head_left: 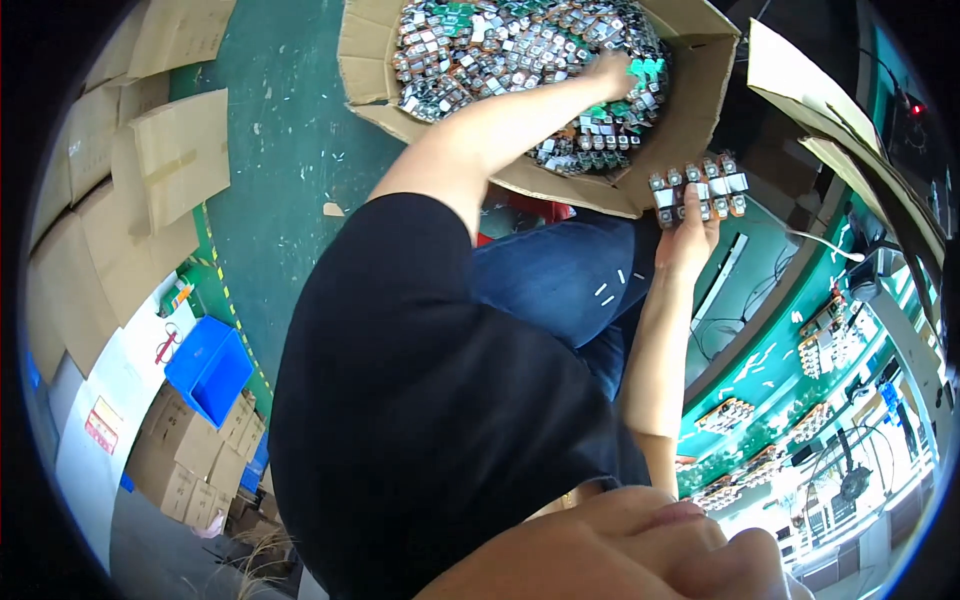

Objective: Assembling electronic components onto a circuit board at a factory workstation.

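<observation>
box (690, 120): matt brown corrugated cardboard | components (500, 45): showing glossy metal, green plastic | held strip (700, 190): glinting metal, plastic | floor (290, 150): showing scuffed green paint | bin (208, 368): smooth blue plastic

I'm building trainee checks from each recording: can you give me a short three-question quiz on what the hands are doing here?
1. True or false: the left hand reaches into the open cardboard box full of small electronic parts.
2. The right hand holds: A) a screwdriver, B) a row of small parts, C) nothing.
3. What colour is the plastic bin beside the stacked cartons?
Key: 1 true; 2 B; 3 blue.
</observation>
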